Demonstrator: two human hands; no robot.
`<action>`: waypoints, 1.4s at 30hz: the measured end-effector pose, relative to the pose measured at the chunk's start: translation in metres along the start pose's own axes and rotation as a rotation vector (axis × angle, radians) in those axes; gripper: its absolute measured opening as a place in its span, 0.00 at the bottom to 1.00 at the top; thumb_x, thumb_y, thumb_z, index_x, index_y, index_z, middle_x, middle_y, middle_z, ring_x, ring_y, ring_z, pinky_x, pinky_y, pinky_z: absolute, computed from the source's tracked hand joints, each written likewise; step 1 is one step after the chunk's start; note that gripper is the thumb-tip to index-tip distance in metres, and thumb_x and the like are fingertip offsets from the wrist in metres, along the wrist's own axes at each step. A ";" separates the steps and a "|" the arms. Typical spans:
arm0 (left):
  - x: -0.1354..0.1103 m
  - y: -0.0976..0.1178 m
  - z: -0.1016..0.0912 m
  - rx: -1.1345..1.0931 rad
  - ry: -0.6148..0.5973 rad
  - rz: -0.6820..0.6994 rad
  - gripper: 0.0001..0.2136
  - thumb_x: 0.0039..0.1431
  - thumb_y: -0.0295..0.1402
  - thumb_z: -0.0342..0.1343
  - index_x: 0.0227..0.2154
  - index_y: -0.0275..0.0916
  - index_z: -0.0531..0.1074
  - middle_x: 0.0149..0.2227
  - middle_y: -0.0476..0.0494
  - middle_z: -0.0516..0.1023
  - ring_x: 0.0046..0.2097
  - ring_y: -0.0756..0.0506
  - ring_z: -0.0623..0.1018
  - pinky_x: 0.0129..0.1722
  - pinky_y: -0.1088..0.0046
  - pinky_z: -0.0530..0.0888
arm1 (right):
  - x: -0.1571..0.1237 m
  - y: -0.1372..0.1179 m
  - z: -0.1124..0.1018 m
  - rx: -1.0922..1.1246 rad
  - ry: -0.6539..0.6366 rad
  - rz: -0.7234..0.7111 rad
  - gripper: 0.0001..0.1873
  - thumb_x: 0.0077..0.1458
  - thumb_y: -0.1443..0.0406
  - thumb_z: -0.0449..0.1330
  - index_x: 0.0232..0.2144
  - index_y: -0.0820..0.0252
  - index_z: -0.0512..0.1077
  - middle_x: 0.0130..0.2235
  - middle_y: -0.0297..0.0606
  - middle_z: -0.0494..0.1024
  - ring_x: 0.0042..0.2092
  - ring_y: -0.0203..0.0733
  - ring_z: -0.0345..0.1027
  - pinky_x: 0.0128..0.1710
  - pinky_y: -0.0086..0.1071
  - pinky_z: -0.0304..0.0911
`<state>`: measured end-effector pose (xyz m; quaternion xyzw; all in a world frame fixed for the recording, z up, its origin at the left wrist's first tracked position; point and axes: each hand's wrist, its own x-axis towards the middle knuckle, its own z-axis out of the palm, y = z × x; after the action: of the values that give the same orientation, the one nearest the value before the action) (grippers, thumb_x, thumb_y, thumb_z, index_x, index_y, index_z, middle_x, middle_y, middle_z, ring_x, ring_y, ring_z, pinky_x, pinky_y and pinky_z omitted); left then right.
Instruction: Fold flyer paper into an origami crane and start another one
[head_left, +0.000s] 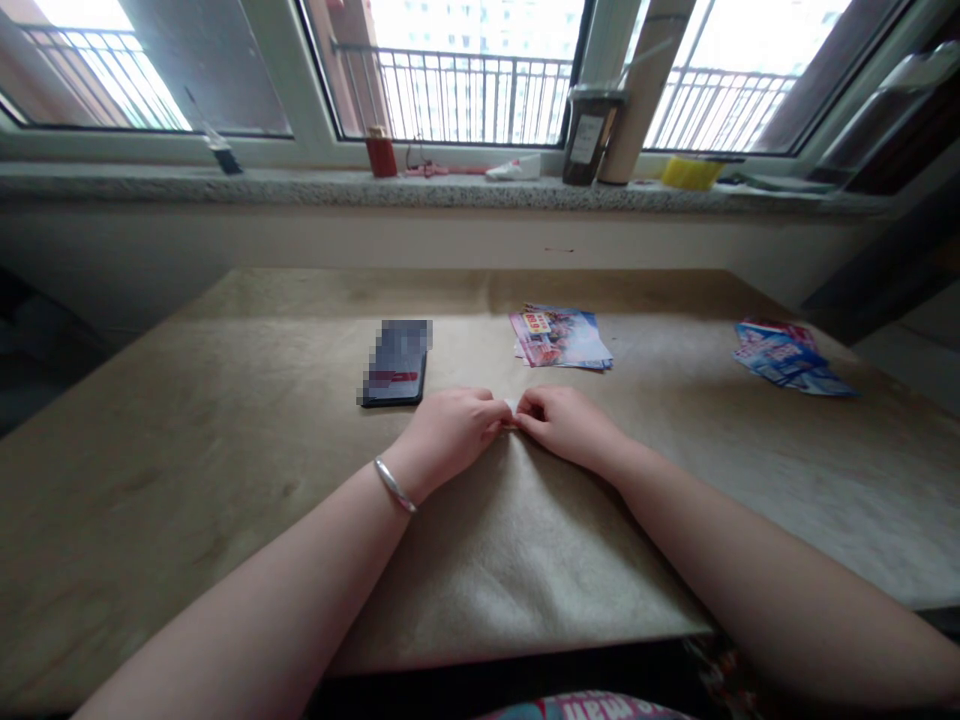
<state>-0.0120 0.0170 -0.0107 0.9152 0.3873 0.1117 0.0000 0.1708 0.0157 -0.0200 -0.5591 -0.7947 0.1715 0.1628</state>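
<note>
My left hand and my right hand meet at the middle of the brown paper-covered table. Both are closed in a pinch, fingertips touching round a small white bit that is too small to name. A silver bangle sits on my left wrist. A dark phone lies just beyond my left hand. A small stack of colourful printed leaflets lies just beyond my right hand.
A second pile of blue printed leaflets lies at the far right of the table. The stone windowsill behind holds a red cup, a dark jar, a cardboard tube and a yellow container.
</note>
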 end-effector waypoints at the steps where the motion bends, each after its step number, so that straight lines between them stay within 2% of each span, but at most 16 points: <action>1: 0.000 0.000 0.000 0.006 -0.001 -0.006 0.08 0.58 0.29 0.51 0.35 0.44 0.75 0.32 0.49 0.76 0.34 0.48 0.74 0.31 0.74 0.65 | 0.000 0.000 0.000 -0.001 -0.002 -0.001 0.08 0.53 0.63 0.56 0.26 0.59 0.72 0.30 0.37 0.77 0.32 0.37 0.66 0.29 0.28 0.54; 12: 0.001 0.006 0.002 -0.016 0.015 -0.081 0.08 0.55 0.26 0.52 0.31 0.42 0.76 0.34 0.48 0.76 0.35 0.47 0.75 0.32 0.74 0.66 | -0.001 0.001 0.000 -0.027 0.001 -0.015 0.07 0.53 0.63 0.56 0.27 0.59 0.71 0.31 0.37 0.76 0.33 0.38 0.67 0.31 0.28 0.55; 25: 0.000 0.005 -0.001 -0.030 -0.004 -0.032 0.09 0.56 0.26 0.51 0.33 0.41 0.76 0.34 0.46 0.76 0.36 0.47 0.74 0.36 0.73 0.69 | -0.001 0.000 0.001 -0.063 -0.005 -0.012 0.07 0.54 0.64 0.56 0.29 0.60 0.72 0.33 0.39 0.77 0.35 0.39 0.67 0.33 0.29 0.56; 30: 0.002 0.007 0.001 -0.104 0.036 -0.142 0.07 0.59 0.32 0.52 0.33 0.38 0.74 0.32 0.44 0.75 0.36 0.46 0.73 0.36 0.72 0.69 | 0.001 0.002 -0.001 -0.020 -0.035 -0.012 0.07 0.55 0.63 0.56 0.28 0.60 0.71 0.32 0.38 0.76 0.33 0.38 0.66 0.31 0.28 0.55; 34: 0.006 0.006 0.007 -0.149 0.026 -0.132 0.08 0.60 0.33 0.53 0.30 0.36 0.73 0.33 0.43 0.74 0.39 0.45 0.72 0.40 0.71 0.69 | 0.000 0.009 0.001 0.003 -0.025 -0.067 0.09 0.55 0.62 0.55 0.26 0.60 0.70 0.29 0.36 0.74 0.31 0.36 0.64 0.28 0.27 0.52; 42: 0.006 0.005 0.010 -0.080 -0.042 -0.150 0.10 0.61 0.34 0.49 0.31 0.35 0.72 0.33 0.41 0.74 0.38 0.43 0.72 0.41 0.67 0.69 | -0.001 0.013 -0.001 0.000 -0.010 -0.138 0.10 0.54 0.63 0.55 0.23 0.61 0.67 0.26 0.34 0.71 0.29 0.34 0.60 0.28 0.27 0.50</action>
<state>-0.0024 0.0188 -0.0186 0.8850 0.4498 0.1076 0.0532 0.1820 0.0189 -0.0250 -0.5020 -0.8322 0.1627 0.1702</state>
